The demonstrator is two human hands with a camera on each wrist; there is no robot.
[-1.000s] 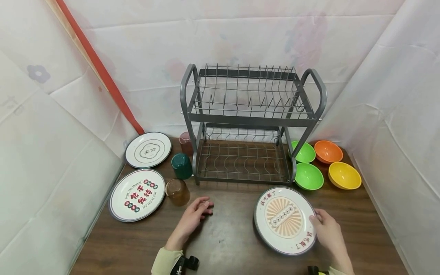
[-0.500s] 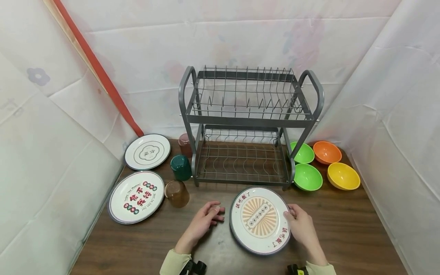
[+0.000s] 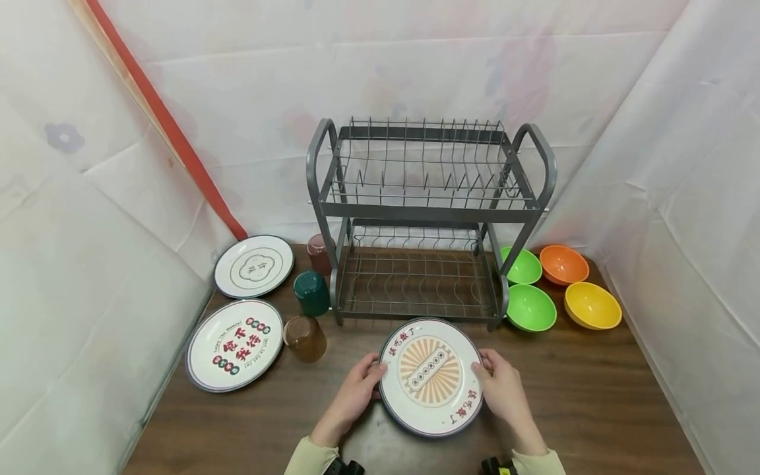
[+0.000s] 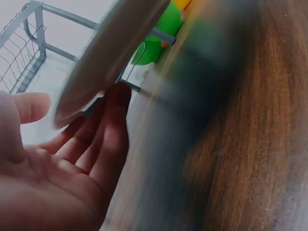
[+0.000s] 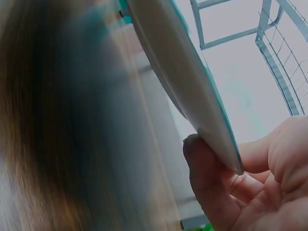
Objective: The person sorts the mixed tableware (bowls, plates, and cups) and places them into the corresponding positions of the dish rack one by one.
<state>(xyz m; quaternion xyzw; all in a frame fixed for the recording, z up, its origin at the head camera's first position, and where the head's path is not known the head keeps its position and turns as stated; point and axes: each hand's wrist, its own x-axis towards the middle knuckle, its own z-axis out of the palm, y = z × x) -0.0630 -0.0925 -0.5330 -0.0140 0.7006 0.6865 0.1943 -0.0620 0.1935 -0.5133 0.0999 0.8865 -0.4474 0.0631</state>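
In the head view a white plate (image 3: pixel 430 415) with a dark blue rim, an orange sunburst and red characters is held up over the table, in front of the rack. My right hand (image 3: pixel 505 389) pinches its right rim, thumb on top; the right wrist view shows the fingers beneath the plate (image 5: pixel 178 72). At the left rim is my left hand (image 3: pixel 356 390), its fingers (image 4: pixel 113 120) curled under the plate's edge. The left thumb lies by the upper face, and the left wrist view shows a small gap between the two.
Behind the plate stands a two-tier grey dish rack (image 3: pixel 427 212). Two plates, one nearer (image 3: pixel 236 379) and one farther (image 3: pixel 254 267), lie left beside brown (image 3: pixel 305 338), teal (image 3: pixel 311 293) and pinkish (image 3: pixel 318 255) cups. Green (image 3: pixel 531 307), orange (image 3: pixel 564 264) and yellow (image 3: pixel 592 305) bowls sit right.
My right hand has carried the plate leftward to the middle. My left hand has moved right a little and now takes hold of the plate's left rim.
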